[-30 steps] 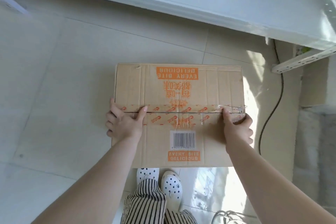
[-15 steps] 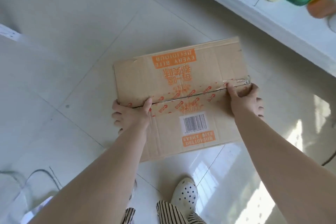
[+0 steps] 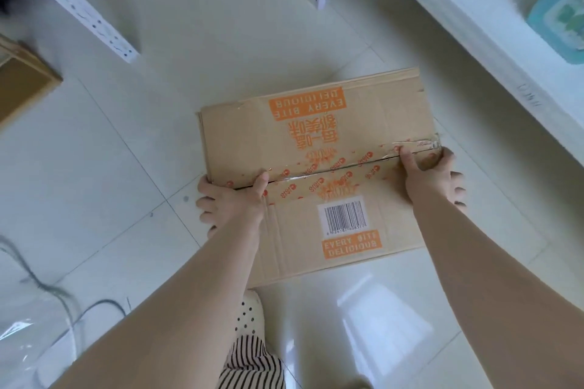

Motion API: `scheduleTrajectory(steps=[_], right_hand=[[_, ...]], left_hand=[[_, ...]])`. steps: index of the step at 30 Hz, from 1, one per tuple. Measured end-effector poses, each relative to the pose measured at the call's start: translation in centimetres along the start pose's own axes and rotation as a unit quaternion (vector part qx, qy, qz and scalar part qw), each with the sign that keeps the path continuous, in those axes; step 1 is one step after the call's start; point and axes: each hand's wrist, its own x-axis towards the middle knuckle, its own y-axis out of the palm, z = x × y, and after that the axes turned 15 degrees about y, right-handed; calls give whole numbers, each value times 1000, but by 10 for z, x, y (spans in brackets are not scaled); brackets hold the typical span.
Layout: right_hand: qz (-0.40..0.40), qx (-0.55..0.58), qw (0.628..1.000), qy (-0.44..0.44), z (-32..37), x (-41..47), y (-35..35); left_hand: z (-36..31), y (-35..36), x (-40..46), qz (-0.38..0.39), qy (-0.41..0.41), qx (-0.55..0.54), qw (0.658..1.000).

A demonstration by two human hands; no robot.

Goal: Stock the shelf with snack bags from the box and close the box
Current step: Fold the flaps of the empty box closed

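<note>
We've got the cardboard snack box [image 3: 313,180] flaps-down, seam shut, w/ torn printed tape [image 3: 410,146] along the seam. Left hand [image 3: 230,202] is clamped on the box's left end, thumb on top at the seam, fingers wrapped round the side. Right hand [image 3: 433,177] grips the right end the same way. Box is above the tiled floor [image 3: 158,136]; can't tell if it's resting on it or lifted.

Progress, as we judge it: flaps are folded closed, no snack bags in sight, so either stocking is finished or not begun — can't tell from here. Seam isn't re-taped.

Around the box: white shelf [image 3: 493,50] just to its right, holding a teal pack [image 3: 559,19]. Shelf upright [image 3: 79,6] and another carton [image 3: 22,85] well off left. Cables [image 3: 47,290] lower left, our clog [image 3: 249,316] just below the box; nothing blocks it.
</note>
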Motion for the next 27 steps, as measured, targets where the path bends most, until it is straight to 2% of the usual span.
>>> scheduleTrajectory(steps=[9,21,27], right_hand=[[-4,-36,999,-37,127,-47,51],[-7,-77,988,-136,357,-79,111],[-8,-96,982,-163,435,-71,123]], left_hand=[[-29,-47,109,-11,-23,-68,997],[-126,-76,261,-78,-99,-108,986],[-169,-71,304,-97,-129,-112,981]])
